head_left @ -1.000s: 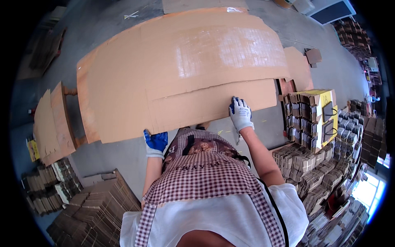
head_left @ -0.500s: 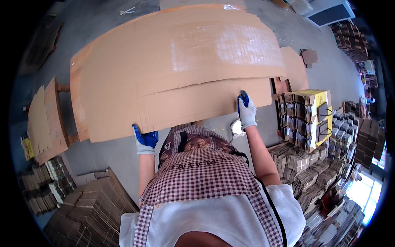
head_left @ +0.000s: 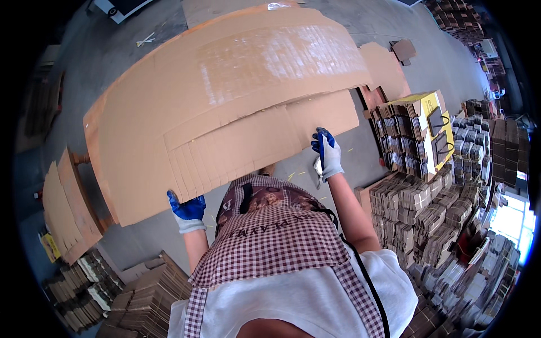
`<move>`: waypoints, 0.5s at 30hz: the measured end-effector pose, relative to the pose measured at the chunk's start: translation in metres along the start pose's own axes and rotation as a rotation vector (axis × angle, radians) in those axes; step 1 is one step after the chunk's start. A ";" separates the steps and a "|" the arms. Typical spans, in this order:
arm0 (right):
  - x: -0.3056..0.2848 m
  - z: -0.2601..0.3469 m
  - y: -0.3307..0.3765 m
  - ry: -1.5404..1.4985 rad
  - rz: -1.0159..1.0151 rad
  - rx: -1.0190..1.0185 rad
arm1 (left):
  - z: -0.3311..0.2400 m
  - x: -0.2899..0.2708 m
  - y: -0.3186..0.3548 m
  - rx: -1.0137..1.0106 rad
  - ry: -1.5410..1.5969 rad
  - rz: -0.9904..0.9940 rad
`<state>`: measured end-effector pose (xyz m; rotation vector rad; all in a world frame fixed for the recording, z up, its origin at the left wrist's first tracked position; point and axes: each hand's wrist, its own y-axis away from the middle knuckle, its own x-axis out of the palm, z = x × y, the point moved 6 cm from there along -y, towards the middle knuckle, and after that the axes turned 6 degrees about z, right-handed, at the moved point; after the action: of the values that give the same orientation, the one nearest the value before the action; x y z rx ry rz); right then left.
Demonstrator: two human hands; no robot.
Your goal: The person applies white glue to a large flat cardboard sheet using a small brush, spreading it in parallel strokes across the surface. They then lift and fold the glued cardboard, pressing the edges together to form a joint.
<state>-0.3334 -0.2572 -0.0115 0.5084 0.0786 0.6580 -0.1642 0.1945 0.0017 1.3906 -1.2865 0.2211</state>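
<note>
Bright, even daylight fills the frame. Glare whitens the top of the cardboard sheet [head_left: 236,107] and burns out an opening at the lower right. Fisheye distortion bends the sheet's edges, the rim falls to black, and the focus is mostly sharp.

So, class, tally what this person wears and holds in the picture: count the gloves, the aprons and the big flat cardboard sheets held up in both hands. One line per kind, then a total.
Gloves: 2, on the left hand and the right hand
Checked apron: 1
Large cardboard sheet held in both hands: 1
Total: 4
</note>
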 end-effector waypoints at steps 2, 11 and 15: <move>0.008 -0.002 -0.001 -0.044 0.037 0.019 | -0.004 -0.003 0.001 0.033 -0.033 -0.047; 0.081 0.002 -0.014 -0.416 0.564 0.292 | -0.011 -0.006 0.001 0.069 -0.104 -0.027; 0.087 -0.024 -0.060 -0.581 0.739 0.310 | -0.004 0.000 0.000 0.073 -0.118 0.036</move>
<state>-0.2359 -0.2353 -0.0531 1.0295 -0.5900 1.1993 -0.1616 0.1978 0.0029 1.4612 -1.4137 0.2143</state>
